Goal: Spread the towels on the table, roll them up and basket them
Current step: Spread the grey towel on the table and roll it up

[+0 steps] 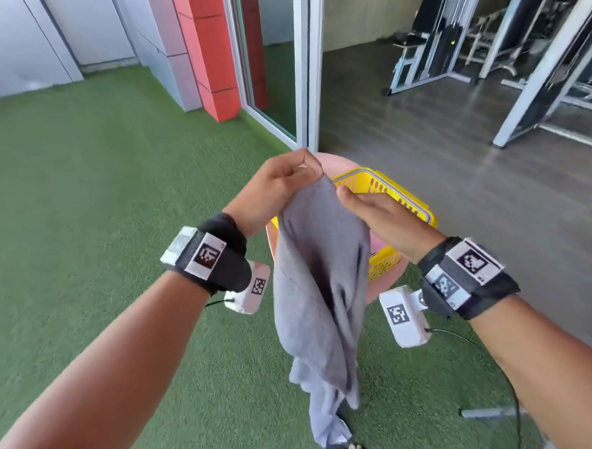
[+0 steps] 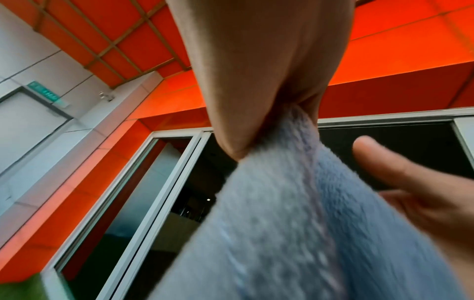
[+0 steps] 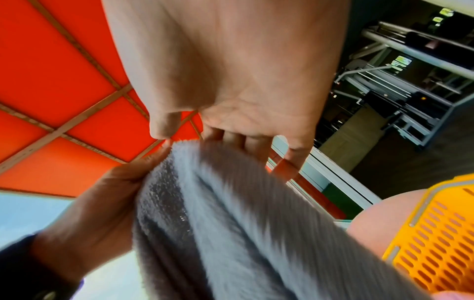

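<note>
**Towel still in the air, nothing rolled yet**

The round pink table (image 1: 348, 163) stands just beyond the hands, carrying the yellow basket (image 1: 411, 207) on its right side. The grey towel (image 1: 320, 291) hangs unspread in front of both; spreading, rolling and basketing all appear left. The left hand (image 1: 275, 187) pinches its top corner; the right hand (image 1: 378, 220), fingers relaxed, touches the upper edge just beside.
</note>
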